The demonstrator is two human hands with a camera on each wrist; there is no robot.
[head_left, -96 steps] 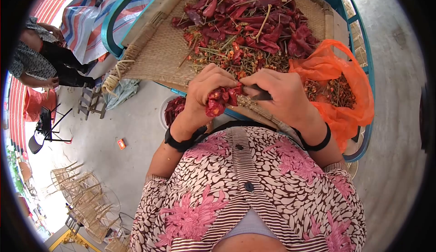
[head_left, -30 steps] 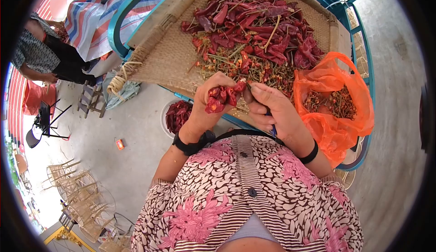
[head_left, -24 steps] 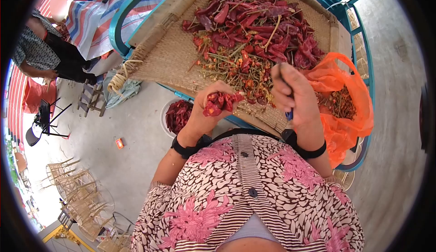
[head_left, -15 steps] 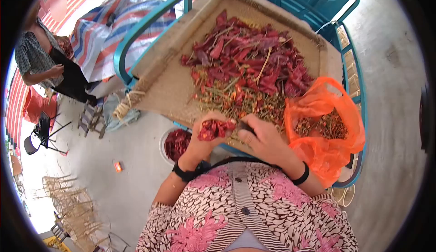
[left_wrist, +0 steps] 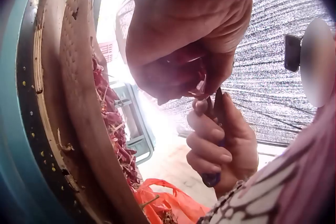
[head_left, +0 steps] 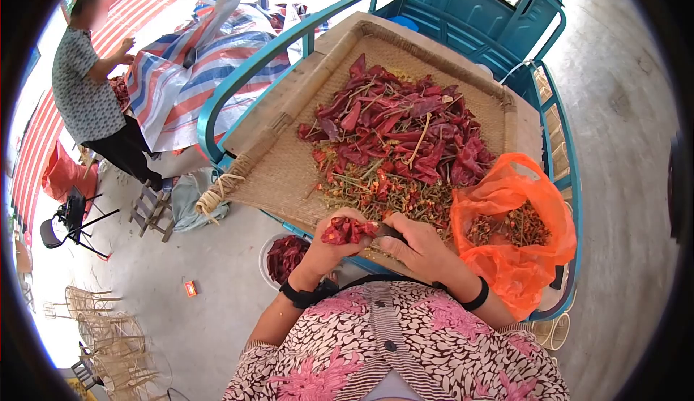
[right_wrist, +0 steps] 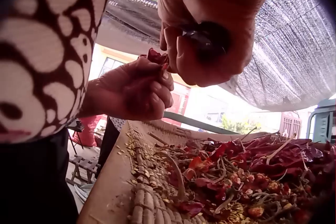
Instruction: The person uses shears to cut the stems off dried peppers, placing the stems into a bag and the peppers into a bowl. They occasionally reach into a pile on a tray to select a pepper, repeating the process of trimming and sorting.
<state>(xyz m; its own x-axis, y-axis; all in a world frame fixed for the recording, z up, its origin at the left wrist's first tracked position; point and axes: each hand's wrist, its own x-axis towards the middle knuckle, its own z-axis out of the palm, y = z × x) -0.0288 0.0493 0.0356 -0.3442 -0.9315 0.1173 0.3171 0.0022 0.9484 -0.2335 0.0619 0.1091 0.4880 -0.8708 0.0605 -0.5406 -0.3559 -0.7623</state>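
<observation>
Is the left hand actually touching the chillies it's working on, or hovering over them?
Touching. In the head view the left hand has its fingers curled round a bunch of red chillies, no gap between them. The right wrist view shows the same grip.

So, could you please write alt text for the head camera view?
A person's left hand grips a bunch of dried red chillies while the right hand holds a dark tool against them, over a woven tray heaped with chillies, beside an orange bag.

- My right hand [head_left: 423, 245], lifted over the scraps a moment ago, is back against my left hand's [head_left: 325, 245] chilli bunch [head_left: 347, 229].
- My view has tipped up, showing more of the woven tray [head_left: 282, 162].
</observation>
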